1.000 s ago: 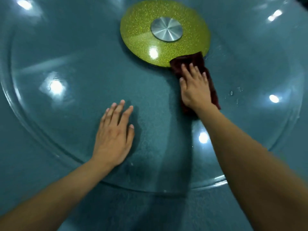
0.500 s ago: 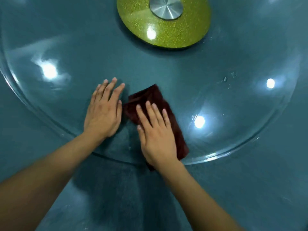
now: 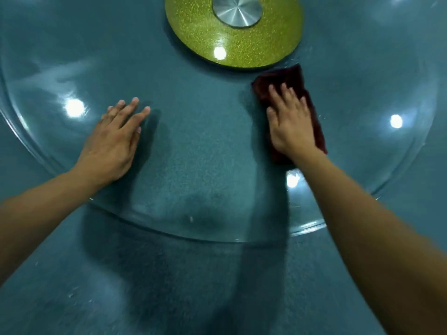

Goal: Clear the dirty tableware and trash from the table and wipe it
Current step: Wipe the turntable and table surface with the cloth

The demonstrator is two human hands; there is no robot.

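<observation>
Lying under flat right-hand fingers point(image 3: 283, 93): cloth point(image 3: 294, 77).

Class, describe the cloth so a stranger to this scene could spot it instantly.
Start at the round glass turntable with the yellow-green disc at its centre. Just below the disc's right edge, the cloth lies flat under the right hand. It is the only dark red thing there.

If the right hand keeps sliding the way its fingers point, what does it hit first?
Probably the glittery yellow-green round disc: the right hand presses the dark red cloth, whose far edge lies just short of that disc's rim on the round glass turntable.
</observation>
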